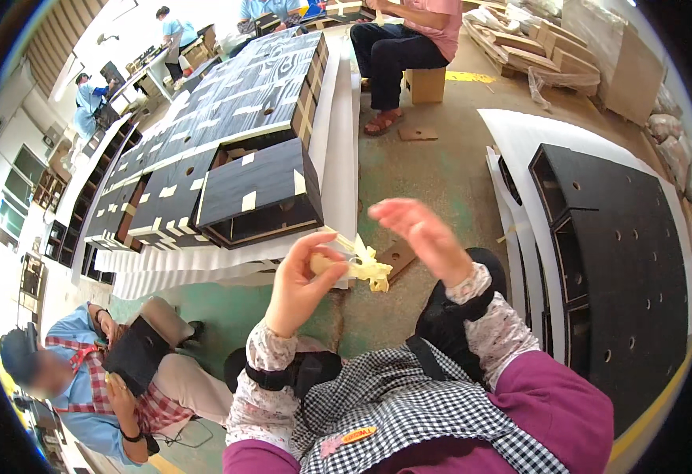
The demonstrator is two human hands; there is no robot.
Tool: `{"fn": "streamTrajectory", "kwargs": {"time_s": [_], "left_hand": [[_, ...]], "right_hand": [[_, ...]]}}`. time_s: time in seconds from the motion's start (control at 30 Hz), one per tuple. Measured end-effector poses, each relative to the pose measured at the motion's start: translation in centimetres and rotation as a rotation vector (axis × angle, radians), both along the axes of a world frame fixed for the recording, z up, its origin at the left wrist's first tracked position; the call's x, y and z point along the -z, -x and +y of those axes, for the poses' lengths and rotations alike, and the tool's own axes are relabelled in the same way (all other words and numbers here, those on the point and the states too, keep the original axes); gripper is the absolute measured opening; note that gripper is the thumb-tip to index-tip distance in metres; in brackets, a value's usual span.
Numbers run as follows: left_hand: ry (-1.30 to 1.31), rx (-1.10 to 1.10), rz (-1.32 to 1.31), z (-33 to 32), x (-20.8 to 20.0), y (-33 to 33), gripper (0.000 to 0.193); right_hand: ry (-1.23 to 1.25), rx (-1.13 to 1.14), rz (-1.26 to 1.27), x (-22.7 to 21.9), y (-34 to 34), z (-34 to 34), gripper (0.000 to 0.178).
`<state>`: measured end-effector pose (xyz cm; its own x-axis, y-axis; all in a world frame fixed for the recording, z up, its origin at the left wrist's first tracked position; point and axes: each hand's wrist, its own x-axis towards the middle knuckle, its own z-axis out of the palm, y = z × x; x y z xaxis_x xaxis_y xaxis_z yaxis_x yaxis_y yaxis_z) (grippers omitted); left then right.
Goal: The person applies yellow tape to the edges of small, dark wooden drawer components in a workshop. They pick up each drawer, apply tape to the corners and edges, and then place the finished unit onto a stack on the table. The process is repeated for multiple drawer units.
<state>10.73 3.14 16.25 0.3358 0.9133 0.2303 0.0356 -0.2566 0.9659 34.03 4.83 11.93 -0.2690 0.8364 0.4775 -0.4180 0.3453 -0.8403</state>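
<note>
checkered apron (409, 399), left hand (300, 283) pinching crumpled yellow tape (374, 274), right hand (423, 235) (blurred) unclenched, just right of it

I was in a workshop, one for wooden furniture by the look of it. Dark boxes (263, 174) with round holes stood packed together on white foam sheets (334, 150), dotted with strips of pale tape (248, 201), and a dark cabinet (638, 268) with open compartments lay to my right. On my left a co-worker (85, 399) in a checked apron held a black board (136, 355); farther back, another person (178, 35) in blue stood near a long bench (134, 91). Brown boards (520, 43) were piled on the scuffed floor (460, 178).
</note>
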Motion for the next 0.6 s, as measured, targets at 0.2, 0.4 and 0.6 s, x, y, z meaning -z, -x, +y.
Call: {"fn": "streamTrajectory", "kwargs": {"time_s": [0.2, 0.4, 0.6], "left_hand": [[0.022, 0.093, 0.095, 1.3, -1.0, 0.3, 0.041], [0.474, 0.14, -0.433, 2.1, 1.6, 2.1, 0.038], [-0.21, -0.227, 0.068, 3.8, -1.7, 4.6, 0.043]], "right_hand": [[0.35, -0.227, -0.179, 0.1, 3.7, -1.4, 0.033], [0.456, -0.312, -0.081, -0.9, 4.8, -0.4, 0.024], [0.267, 0.118, -0.08, -4.2, 3.8, 4.8, 0.021]]}}
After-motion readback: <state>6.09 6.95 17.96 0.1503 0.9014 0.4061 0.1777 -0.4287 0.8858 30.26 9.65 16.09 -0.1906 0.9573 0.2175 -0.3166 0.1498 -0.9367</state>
